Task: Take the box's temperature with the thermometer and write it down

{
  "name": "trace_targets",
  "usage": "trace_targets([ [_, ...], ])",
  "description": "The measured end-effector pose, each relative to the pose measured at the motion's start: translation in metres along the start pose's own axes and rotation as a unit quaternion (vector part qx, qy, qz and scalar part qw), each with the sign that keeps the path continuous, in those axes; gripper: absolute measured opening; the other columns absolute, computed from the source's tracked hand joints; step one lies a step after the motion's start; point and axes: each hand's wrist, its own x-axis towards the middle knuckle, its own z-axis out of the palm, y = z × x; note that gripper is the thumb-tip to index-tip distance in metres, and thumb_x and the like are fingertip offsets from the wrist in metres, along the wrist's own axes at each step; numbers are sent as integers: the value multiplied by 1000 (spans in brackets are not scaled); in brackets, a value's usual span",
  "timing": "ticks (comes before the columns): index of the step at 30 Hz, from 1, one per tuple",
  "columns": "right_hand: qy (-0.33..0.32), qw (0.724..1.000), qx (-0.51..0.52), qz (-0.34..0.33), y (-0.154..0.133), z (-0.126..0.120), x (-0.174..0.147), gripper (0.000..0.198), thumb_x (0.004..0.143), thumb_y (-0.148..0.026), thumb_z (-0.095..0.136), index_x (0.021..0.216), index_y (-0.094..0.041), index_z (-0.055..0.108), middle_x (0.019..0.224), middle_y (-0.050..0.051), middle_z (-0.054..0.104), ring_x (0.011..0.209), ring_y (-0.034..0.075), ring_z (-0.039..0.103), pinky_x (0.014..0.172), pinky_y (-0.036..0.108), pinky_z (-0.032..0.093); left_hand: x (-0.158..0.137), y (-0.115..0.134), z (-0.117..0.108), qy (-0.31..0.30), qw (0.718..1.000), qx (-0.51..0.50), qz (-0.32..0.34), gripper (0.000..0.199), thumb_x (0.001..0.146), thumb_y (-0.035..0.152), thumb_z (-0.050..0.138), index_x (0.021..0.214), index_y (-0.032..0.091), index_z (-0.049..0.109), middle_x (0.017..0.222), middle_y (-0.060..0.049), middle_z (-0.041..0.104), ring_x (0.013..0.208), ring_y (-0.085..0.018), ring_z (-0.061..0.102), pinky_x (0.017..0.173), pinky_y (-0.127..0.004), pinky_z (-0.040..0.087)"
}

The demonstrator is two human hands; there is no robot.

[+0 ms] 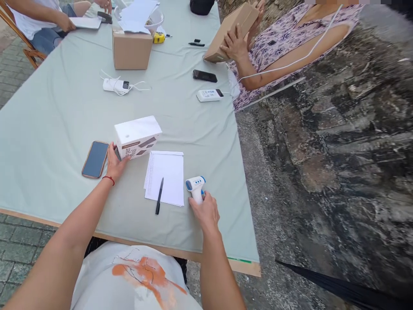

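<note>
My left hand (116,164) grips the near left corner of a white box (138,127) with brown printing on its front, thumb along the bottom edge. The box stands on the cloth-covered table. My right hand (205,209) is wrapped round the handle of a white and blue infrared thermometer (195,184), its head above my fingers. Between my hands lie sheets of paper (171,181), with a black pen (159,196) across them. A smartphone (95,159) with a dark screen rests just left of my left hand.
Farther back are a cardboard box (132,51), a white device with a cord (116,86), another white device (209,95) and a black phone (205,76). At right, a person holds a cardboard box (226,36); another person (41,21) sits at far left.
</note>
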Motion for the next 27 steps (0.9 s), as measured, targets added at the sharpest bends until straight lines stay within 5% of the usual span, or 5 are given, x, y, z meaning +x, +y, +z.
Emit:
trace_targets([
  [4,35,983,182,-4,-16,6,-1,57,68,-37,56,121,-15,58,113,14,62,104,30,56,87,40,45,-8,-1,0,27,997,53,49,86,85,75,49,144,14,35,126,-19,47,123,-32,45,107,-52,37],
  [8,-82,851,512,-85,-57,18,-23,50,71,-56,55,101,-17,59,80,3,58,70,18,51,64,31,43,-12,-2,0,40,996,68,44,79,94,74,29,141,13,40,121,-18,52,116,-29,50,103,-49,39],
  [11,-198,787,565,-145,-94,34,-44,44,74,-60,60,88,-18,56,73,1,53,63,14,46,58,27,37,-11,-2,1,23,994,89,50,78,94,74,25,138,13,46,118,-17,55,115,-30,50,101,-48,40],
  [17,-218,808,506,-209,-130,66,-53,46,78,-65,58,78,-20,50,71,-1,45,65,14,39,60,27,33,-9,-3,5,23,994,77,68,74,95,72,25,138,16,47,120,-17,57,116,-30,52,101,-48,40],
  [27,-207,822,485,-216,-131,77,-51,50,79,-70,55,77,-21,48,70,-1,44,69,16,41,65,29,36,-11,-4,6,26,994,81,64,72,96,71,25,137,16,48,114,-16,59,109,-30,56,95,-47,44],
])
